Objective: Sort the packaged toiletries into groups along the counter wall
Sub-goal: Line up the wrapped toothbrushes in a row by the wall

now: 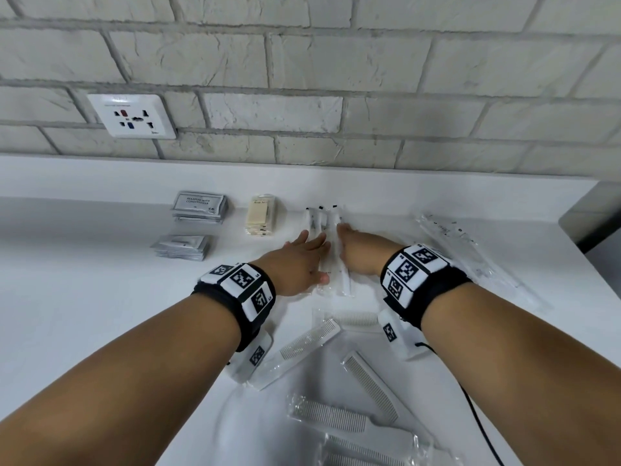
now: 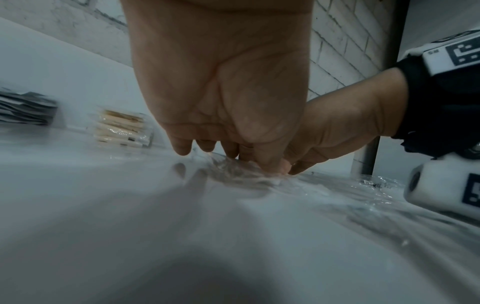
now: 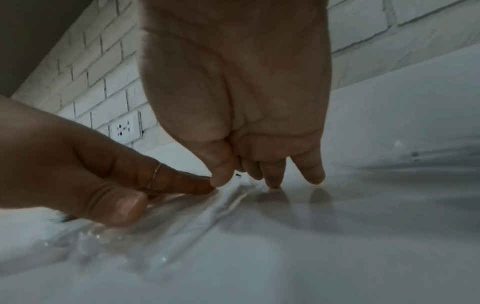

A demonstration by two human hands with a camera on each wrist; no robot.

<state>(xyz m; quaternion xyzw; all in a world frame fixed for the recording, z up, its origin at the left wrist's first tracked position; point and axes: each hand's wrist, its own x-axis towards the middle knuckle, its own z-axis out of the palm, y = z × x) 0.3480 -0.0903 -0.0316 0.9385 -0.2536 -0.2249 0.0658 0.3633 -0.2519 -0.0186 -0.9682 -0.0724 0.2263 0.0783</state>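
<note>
Both hands lie flat with straight fingers, pressing from either side on a small bunch of clear-wrapped white sticks point(image 1: 331, 250) at the middle of the frame: the left hand point(image 1: 299, 260) on its left edge, the right hand point(image 1: 358, 252) on its right. The bunch points toward the brick wall point(image 1: 302, 79). Left of it along the wall sit a stack of beige soap packets point(image 1: 260, 215) and two piles of grey sachets point(image 1: 200, 205). Wrapped combs point(image 1: 336, 381) lie scattered low in the frame, on the white counter point(image 1: 84, 297).
</note>
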